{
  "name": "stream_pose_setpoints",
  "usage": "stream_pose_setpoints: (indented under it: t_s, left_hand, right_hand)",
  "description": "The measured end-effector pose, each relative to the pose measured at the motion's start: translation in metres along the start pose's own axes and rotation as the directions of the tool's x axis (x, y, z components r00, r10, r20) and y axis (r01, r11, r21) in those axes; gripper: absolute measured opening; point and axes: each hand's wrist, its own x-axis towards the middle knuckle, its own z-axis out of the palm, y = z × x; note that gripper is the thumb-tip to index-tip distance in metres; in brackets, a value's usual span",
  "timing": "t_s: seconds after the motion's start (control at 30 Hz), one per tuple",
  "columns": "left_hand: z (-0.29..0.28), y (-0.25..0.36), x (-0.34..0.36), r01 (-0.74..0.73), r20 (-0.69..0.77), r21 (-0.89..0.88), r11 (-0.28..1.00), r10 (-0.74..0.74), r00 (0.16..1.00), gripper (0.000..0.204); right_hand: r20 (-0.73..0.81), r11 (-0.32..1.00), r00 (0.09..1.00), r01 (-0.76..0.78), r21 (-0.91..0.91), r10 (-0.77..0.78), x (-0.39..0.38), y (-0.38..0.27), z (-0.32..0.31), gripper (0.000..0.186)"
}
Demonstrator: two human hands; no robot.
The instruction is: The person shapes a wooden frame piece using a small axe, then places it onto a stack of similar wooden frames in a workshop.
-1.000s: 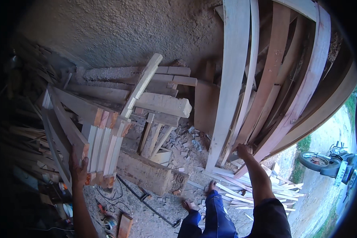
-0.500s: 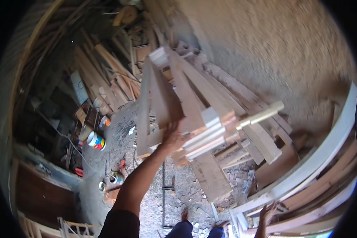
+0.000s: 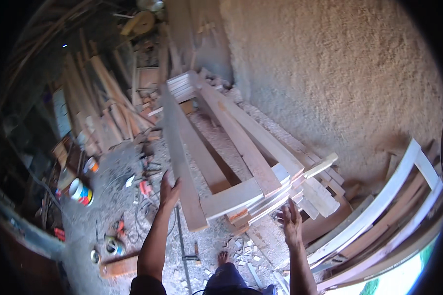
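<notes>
A stack of wooden frames (image 3: 237, 194) lies in front of me, with long boards running away toward the wall. On its left side, my left hand (image 3: 169, 191) is at the outer edge of a long grey-brown board (image 3: 180, 162), fingers raised and apart; whether it presses on the edge I cannot tell. My right hand (image 3: 291, 222) is just below the near right corner of the stack, palm up with fingers spread, and nothing shows in it. Pale edges of several layered pieces show at that corner. A light wooden stick (image 3: 321, 165) juts out to the right.
More frames (image 3: 374, 206) lean at the right by a rough earthen wall (image 3: 339, 64). Planks (image 3: 110, 83) stand at the back left. On the littered floor are a paint bucket (image 3: 80, 191), open cans (image 3: 114, 246), a metal bar clamp (image 3: 183, 241) and wood offcuts (image 3: 246, 248).
My left hand has left the middle of the stack for its left edge. My right hand has come up from the leaning frames to the stack's near corner. The view has shifted.
</notes>
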Motion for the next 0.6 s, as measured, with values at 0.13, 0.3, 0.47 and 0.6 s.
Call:
stream_pose_setpoints:
  t_s: [0.13, 0.3, 0.47, 0.6]
  left_hand:
    - [0.032, -0.051, 0.0, 0.327, 0.409, -0.523, 0.787, -0.104, 0.907, 0.081]
    - [0.063, -0.025, -0.019, 0.282, 0.215, -0.408, 0.868, -0.209, 0.954, 0.086]
    - [0.065, 0.026, -0.033, 0.16, 0.242, -0.341, 0.926, -0.078, 0.967, 0.092]
    - [0.053, 0.081, -0.043, 0.28, 0.351, -0.614, 0.738, -0.063, 0.934, 0.092]
  right_hand:
    - [-0.065, 0.991, 0.995, -0.068, 0.118, 0.076, 0.021, -0.001, 0.055, 0.086]
    - [-0.32, 0.981, 0.944, -0.019, 0.194, 0.081, 0.065, 0.003, 0.073, 0.07]
    - [-0.463, 0.973, 0.883, 0.042, 0.226, 0.07, 0.099, -0.017, 0.049, 0.047]
    - [-0.42, 0.968, 0.9, 0.201, 0.151, -0.121, 0.109, -0.073, 0.028, 0.028]
